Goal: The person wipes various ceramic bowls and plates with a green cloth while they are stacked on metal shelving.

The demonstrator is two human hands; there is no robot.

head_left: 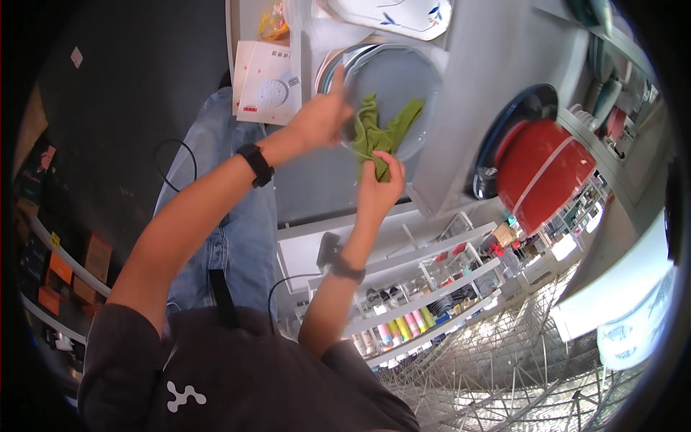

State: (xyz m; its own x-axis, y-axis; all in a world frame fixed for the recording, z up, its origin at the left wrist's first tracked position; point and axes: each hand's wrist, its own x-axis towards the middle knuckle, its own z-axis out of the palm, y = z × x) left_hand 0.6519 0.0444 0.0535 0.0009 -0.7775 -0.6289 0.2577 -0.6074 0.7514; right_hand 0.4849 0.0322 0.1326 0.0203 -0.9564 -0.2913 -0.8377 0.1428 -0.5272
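My left hand point(322, 119) is at the left rim of a round grey plate point(403, 75), one finger pointing up along the edge and the others curled at the rim, partly blurred. Under the plate, the rims of several stacked plates point(327, 66) show at its left. My right hand point(381, 186) pinches a crumpled green cloth point(381, 137) that lies spread over the lower part of the plate. The cloth hides some of the plate's surface.
A white platter with blue decoration point(392, 16) lies beyond the plate. Cards or booklets point(270, 83) lie to the left, near a yellow packet point(273, 21). Red bowls point(543, 173) and a dark blue dish point(522, 119) stand at right. Shelves of goods point(410, 320) are lower right.
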